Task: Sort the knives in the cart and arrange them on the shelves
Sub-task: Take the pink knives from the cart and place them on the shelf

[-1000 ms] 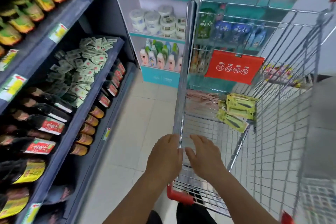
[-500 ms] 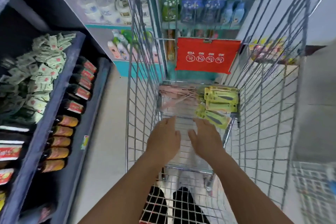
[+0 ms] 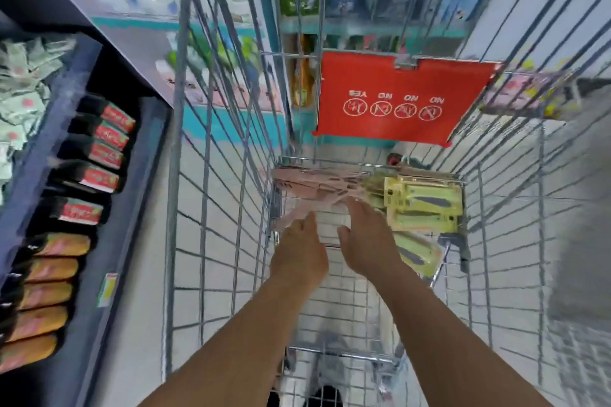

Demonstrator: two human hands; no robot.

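Both hands reached into the cart for the packaged knives.

I had my left hand and right hand low in the wire cart, fingers straight, each grip empty. The pink knife packs lay at centre frame just past my fingertips, the yellow-green knife packs beside them to the right. I judged it best to gather one colour at a time, lifting packs flat.

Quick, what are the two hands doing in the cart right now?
Left hand: open, holding nothing, fingers reaching toward the pink knife packs.
Right hand: open, holding nothing, beside the green knife packs.
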